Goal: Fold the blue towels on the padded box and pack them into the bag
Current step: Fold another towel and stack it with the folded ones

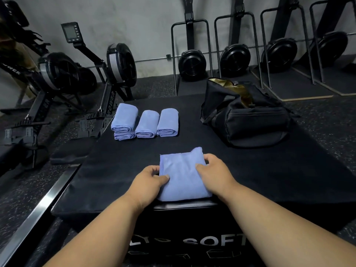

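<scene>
Two hands (pixel 148 180) (pixel 213 170) grip towel (pixel 183 180); box (pixel 192 241) reads "SOFT"

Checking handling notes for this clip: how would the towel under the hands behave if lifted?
Probably floppy: the towel is thin cloth whose far corner already rumples. Likely light, since the folded towels lie in small flat bundles. It may unfold unless both hands keep the layers together.

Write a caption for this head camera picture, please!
Both hands, left hand and right hand, fold a blue towel on the padded box near folded towels and an open bag.
</scene>
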Action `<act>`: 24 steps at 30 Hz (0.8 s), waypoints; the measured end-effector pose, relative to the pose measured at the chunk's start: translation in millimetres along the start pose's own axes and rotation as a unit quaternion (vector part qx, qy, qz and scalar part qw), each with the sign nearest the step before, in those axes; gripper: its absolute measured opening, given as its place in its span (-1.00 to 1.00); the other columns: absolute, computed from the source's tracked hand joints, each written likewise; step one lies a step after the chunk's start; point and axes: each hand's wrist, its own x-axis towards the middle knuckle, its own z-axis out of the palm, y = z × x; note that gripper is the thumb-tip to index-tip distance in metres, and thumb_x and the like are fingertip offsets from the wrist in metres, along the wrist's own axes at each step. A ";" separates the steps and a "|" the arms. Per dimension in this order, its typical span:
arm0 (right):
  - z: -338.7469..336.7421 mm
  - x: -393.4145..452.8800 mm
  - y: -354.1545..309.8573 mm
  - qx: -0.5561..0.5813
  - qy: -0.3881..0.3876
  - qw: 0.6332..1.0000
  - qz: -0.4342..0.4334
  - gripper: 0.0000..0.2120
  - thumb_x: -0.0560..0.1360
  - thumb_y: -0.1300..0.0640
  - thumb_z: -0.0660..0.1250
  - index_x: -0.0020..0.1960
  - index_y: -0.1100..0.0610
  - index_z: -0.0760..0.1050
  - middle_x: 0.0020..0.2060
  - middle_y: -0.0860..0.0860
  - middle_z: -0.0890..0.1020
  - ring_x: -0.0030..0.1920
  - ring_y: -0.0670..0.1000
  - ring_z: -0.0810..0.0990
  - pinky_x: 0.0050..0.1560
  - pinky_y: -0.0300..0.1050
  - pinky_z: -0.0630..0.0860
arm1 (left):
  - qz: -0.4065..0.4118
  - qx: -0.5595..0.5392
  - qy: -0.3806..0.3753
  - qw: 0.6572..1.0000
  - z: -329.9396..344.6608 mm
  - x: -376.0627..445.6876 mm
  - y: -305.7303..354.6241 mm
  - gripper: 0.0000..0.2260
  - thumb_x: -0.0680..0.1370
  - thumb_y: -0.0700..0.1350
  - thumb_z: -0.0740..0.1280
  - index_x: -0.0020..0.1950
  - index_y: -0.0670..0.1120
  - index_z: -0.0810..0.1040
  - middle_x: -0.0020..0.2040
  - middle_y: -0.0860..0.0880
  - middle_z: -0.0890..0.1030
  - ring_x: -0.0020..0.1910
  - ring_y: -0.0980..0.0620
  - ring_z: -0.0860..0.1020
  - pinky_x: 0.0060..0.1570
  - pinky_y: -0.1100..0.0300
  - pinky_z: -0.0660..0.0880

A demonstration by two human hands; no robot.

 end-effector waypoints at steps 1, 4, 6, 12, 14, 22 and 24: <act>-0.7 -0.4 0.3 -0.004 -0.003 1.000 -0.006 -0.83 0.56 0.10 0.29 0.12 -0.01 0.58 -0.04 -0.08 0.69 -0.03 0.00 0.68 -0.06 -0.08 0.56 | 0.000 -0.007 -0.008 1.000 -1.1 -1.8 -0.3 -0.71 0.59 -0.09 0.43 0.31 0.03 0.57 -0.04 0.07 0.78 -0.03 0.08 0.74 0.20 0.01 0.61; -1.8 -2.0 3.4 -0.002 -0.007 1.000 -0.029 -0.64 0.56 0.10 0.32 0.35 -0.05 0.52 0.08 -0.12 0.68 0.05 -0.08 0.66 0.03 -0.15 0.57 | 0.015 -0.004 0.013 1.000 -2.8 -7.0 -4.1 -0.51 0.60 -0.10 0.43 0.51 0.02 0.42 -0.06 0.04 0.77 -0.01 0.10 0.73 0.14 0.14 0.57; -4.2 -2.5 7.2 -0.007 0.000 0.999 -0.031 -0.46 0.56 0.08 0.34 0.52 -0.08 0.38 0.05 -0.12 0.68 0.03 -0.09 0.65 0.03 -0.17 0.53 | 0.027 0.016 0.037 0.999 -0.5 -13.3 -4.7 -0.39 0.59 -0.08 0.45 0.60 0.05 0.30 -0.11 0.05 0.75 -0.04 0.14 0.70 0.00 0.27 0.50; -17.0 -18.9 14.3 -0.047 -0.015 0.998 -0.040 -0.25 0.55 0.06 0.40 0.66 -0.06 0.17 -0.23 0.04 0.73 -0.13 -0.07 0.69 -0.04 -0.27 0.55 | 0.029 -0.001 0.051 0.998 1.0 -29.8 -8.1 -0.39 0.61 -0.02 0.44 0.62 0.08 0.28 -0.28 0.08 0.63 -0.32 0.12 0.60 -0.18 0.25 0.52; -21.3 -26.0 14.9 -0.045 -0.022 0.997 -0.051 -0.29 0.53 0.01 0.42 0.62 -0.13 0.24 -0.23 0.03 0.73 -0.13 -0.06 0.70 0.01 -0.17 0.60 | 0.026 0.003 0.055 0.998 1.5 -33.2 -8.4 -0.40 0.60 0.05 0.44 0.60 0.08 0.30 -0.27 0.07 0.64 -0.33 0.09 0.60 -0.09 0.17 0.56; -31.5 -47.2 22.8 -0.071 -0.119 0.986 -0.089 -0.22 0.51 0.04 0.49 0.63 -0.17 0.20 -0.37 -0.04 0.59 -0.33 -0.16 0.57 -0.14 -0.19 0.58 | 0.029 -0.010 0.054 0.998 5.3 -53.5 -21.6 -0.34 0.53 0.08 0.53 0.58 0.08 0.35 -0.08 0.04 0.72 -0.06 0.14 0.70 0.03 0.22 0.50; -30.5 -46.0 23.5 -0.070 -0.100 0.989 -0.078 -0.24 0.50 0.00 0.48 0.61 -0.17 0.22 -0.29 0.04 0.66 -0.27 -0.09 0.63 -0.01 -0.08 0.64 | 0.032 -0.024 0.047 0.998 4.3 -54.2 -25.0 -0.30 0.53 0.02 0.54 0.60 0.07 0.32 -0.05 0.05 0.74 -0.03 0.16 0.71 0.05 0.23 0.50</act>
